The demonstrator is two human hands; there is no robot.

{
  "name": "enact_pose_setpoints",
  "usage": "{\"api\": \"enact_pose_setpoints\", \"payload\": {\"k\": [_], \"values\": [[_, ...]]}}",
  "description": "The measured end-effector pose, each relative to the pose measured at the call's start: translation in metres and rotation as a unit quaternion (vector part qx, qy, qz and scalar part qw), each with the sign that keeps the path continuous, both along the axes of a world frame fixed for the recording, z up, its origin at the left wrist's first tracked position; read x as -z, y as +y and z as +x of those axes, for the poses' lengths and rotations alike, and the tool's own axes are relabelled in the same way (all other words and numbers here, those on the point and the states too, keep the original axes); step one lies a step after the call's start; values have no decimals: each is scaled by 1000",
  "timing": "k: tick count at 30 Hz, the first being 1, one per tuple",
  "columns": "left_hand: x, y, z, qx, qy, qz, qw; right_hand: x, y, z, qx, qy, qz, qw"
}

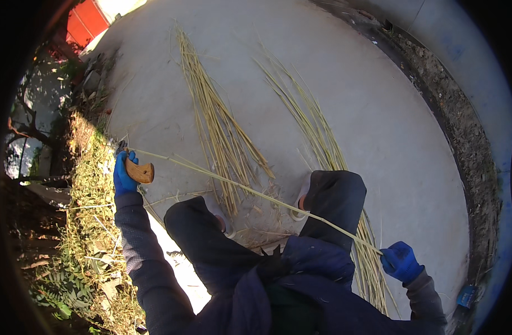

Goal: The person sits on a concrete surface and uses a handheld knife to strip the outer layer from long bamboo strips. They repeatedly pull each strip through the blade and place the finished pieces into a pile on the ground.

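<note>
Head view: gloved left hand point(123, 174) grips a wooden-handled knife point(140, 172) at far left; right hand point(401, 261) pinches a long reed point(250, 192), near right.

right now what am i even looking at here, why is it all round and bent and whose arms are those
The picture comes from a wide fisheye camera worn on a person's head, looking down, so straight edges bend near the rim. The arms rising from the bottom are that person's own, in blue gloves. The left hand grips a tool with a wooden handle. The right hand holds the other end of one long pale reed stalk, stretched across the dark-trousered knees. On the concrete ground lie two loose bundles of similar stalks, a left bundle and a right bundle. Weeds and dry grass border the left side.
</note>
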State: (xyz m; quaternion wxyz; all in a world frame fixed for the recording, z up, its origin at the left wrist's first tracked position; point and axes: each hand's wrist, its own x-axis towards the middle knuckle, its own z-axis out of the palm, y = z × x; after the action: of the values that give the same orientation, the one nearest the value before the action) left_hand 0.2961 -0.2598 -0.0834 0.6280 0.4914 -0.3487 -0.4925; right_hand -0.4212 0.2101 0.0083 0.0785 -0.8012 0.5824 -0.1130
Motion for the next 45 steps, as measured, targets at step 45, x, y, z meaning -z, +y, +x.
{"api": "enact_pose_setpoints", "payload": {"k": [45], "values": [[54, 58, -240, 335, -231, 199, 891, 279, 212, -85, 453, 264, 466, 713]]}}
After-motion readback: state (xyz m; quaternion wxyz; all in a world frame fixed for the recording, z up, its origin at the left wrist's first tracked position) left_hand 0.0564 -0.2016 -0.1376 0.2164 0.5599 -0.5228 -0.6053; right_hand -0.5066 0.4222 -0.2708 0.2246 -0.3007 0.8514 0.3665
